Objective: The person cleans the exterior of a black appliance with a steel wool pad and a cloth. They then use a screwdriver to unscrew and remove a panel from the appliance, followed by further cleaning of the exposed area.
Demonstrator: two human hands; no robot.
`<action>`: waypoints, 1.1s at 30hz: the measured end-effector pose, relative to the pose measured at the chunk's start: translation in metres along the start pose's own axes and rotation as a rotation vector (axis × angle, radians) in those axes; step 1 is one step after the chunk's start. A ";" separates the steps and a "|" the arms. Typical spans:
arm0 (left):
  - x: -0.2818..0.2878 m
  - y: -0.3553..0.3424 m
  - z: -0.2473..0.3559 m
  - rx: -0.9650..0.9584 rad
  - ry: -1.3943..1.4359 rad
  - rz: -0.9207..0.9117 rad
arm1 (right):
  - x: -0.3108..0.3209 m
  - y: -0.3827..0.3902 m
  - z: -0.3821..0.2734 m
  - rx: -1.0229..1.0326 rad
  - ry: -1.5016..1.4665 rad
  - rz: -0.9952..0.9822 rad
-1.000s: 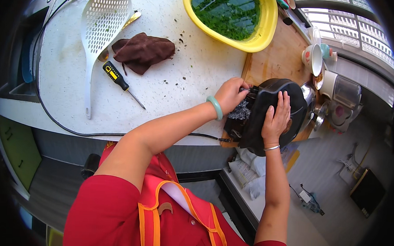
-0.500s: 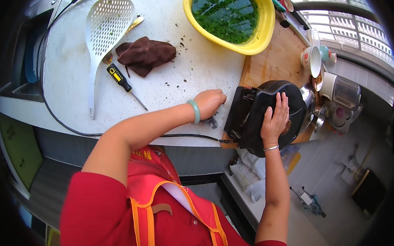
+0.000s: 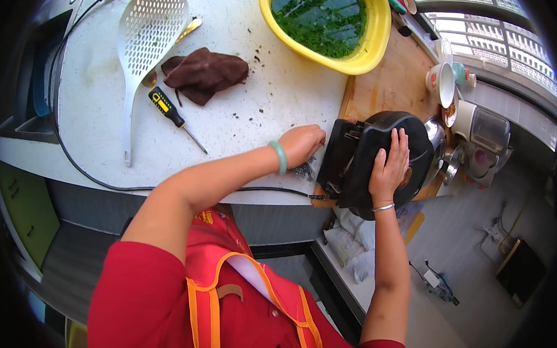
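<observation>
A rounded black appliance [image 3: 362, 157] stands on its side at the wooden board's near end, its flat hinge side facing left; I cannot make out its exact kind. My right hand [image 3: 389, 168] lies flat on its upper face, fingers stretched out. Beside the hinge side, my left hand [image 3: 301, 144] is closed with its fingertips turned down; whatever they hold, if anything, is hidden. Dark crumbs [image 3: 304, 170] are scattered on the white counter under that hand. A screwdriver [image 3: 170, 112] with a black and yellow handle lies left of it, near a crumpled brown cloth [image 3: 205, 76].
A white slotted strainer ladle [image 3: 145, 40] lies at the left. At the back is a yellow basin [image 3: 375, 45] of water and chopped greens. A black cord [image 3: 131, 188] runs along the counter's front edge. Bowls [image 3: 440, 84] and metal pots [image 3: 453, 165] stand right of the wooden board [image 3: 380, 85].
My left hand has shifted slightly right, closer to the appliance's hinge side. My right hand keeps its place on the appliance. The whole view has tilted a little.
</observation>
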State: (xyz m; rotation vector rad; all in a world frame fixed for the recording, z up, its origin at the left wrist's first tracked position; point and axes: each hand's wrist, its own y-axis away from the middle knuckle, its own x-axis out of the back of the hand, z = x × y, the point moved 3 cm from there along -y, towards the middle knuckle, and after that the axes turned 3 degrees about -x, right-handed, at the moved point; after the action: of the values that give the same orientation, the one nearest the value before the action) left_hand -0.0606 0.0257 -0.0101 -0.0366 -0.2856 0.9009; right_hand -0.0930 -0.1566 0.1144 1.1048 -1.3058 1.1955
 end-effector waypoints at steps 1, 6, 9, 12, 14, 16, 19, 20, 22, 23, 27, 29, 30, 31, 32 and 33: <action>0.003 0.001 0.007 -0.038 0.050 0.069 | 0.001 0.001 0.000 -0.008 0.007 -0.011; 0.002 -0.009 0.022 -0.144 0.020 0.089 | 0.001 -0.001 -0.001 -0.008 0.015 -0.004; -0.001 -0.011 0.020 -0.180 -0.040 0.137 | 0.000 -0.003 -0.003 0.004 0.006 0.001; 0.003 -0.009 0.026 -0.158 -0.213 0.036 | 0.000 -0.001 -0.003 -0.001 0.010 -0.001; 0.006 -0.011 0.027 -0.167 -0.254 0.001 | 0.001 0.000 -0.003 -0.007 0.015 -0.003; 0.009 -0.011 0.027 -0.147 -0.283 -0.020 | -0.001 -0.001 -0.001 -0.004 0.012 -0.001; 0.013 -0.012 0.026 -0.065 -0.317 -0.073 | -0.001 -0.002 -0.001 0.003 0.016 0.000; 0.018 -0.014 0.022 -0.019 -0.348 -0.108 | -0.001 -0.001 -0.001 0.003 0.013 0.003; 0.026 -0.008 0.012 0.067 -0.349 -0.101 | -0.001 -0.002 0.000 0.002 0.004 0.007; 0.028 -0.001 0.004 0.105 -0.317 -0.058 | 0.001 -0.003 0.001 0.004 0.007 0.007; 0.023 0.011 0.006 0.072 -0.124 0.080 | 0.000 0.001 -0.001 -0.003 -0.003 -0.001; 0.015 0.013 0.014 -0.008 -0.037 0.131 | 0.000 -0.001 -0.001 0.000 -0.024 -0.004; 0.013 0.013 0.017 -0.024 -0.013 0.143 | 0.000 0.000 -0.002 -0.002 -0.023 -0.002; 0.012 0.013 0.020 -0.039 0.010 0.156 | 0.000 0.000 -0.003 -0.004 -0.022 0.000; 0.011 0.012 0.024 -0.055 0.034 0.167 | 0.001 0.000 -0.003 -0.007 -0.021 0.002; 0.010 0.009 0.030 -0.106 0.006 0.202 | 0.001 -0.001 -0.003 -0.005 -0.026 0.000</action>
State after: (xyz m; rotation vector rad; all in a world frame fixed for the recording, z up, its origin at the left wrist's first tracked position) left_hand -0.0695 0.0367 0.0195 -0.1687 -0.3281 1.0854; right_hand -0.0920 -0.1533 0.1152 1.1195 -1.3280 1.1806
